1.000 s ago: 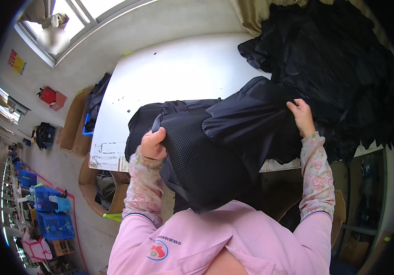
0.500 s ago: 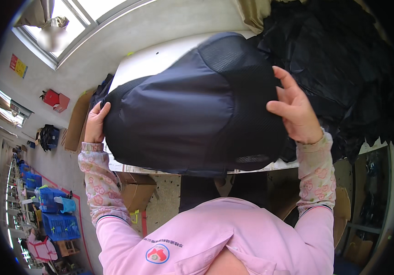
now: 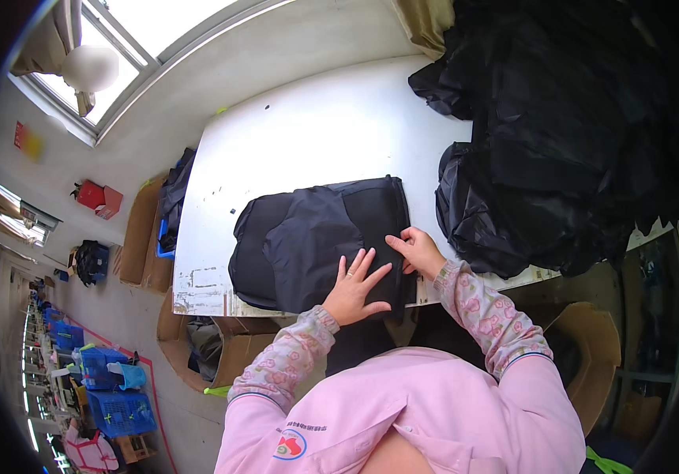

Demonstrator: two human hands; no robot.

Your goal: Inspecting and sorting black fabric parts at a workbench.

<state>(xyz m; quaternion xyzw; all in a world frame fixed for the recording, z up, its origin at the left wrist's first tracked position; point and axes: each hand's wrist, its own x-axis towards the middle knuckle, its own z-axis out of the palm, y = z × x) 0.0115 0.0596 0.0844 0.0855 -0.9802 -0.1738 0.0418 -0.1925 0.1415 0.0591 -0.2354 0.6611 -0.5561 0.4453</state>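
A black sewn fabric piece [image 3: 308,237] with a smooth middle panel and darker side panels lies flat on the white table [image 3: 316,118], close to its front edge. My left hand [image 3: 359,288] rests on its near right part, fingers spread and holding nothing. At the piece's right edge band, my right hand [image 3: 420,253] has thumb and forefinger pinched on the fabric. Its other fingers curl under and are partly hidden.
A large heap of black fabric [image 3: 568,142] covers the table's right side. Cardboard boxes [image 3: 233,351] stand below the front edge, and another box [image 3: 142,237] is at the left. Blue crates [image 3: 118,411] line the floor farther left.
The fabric piece was held up between both hands and now lies on the table. My left hand has moved right onto it; my right hand has come down and left to its right edge.
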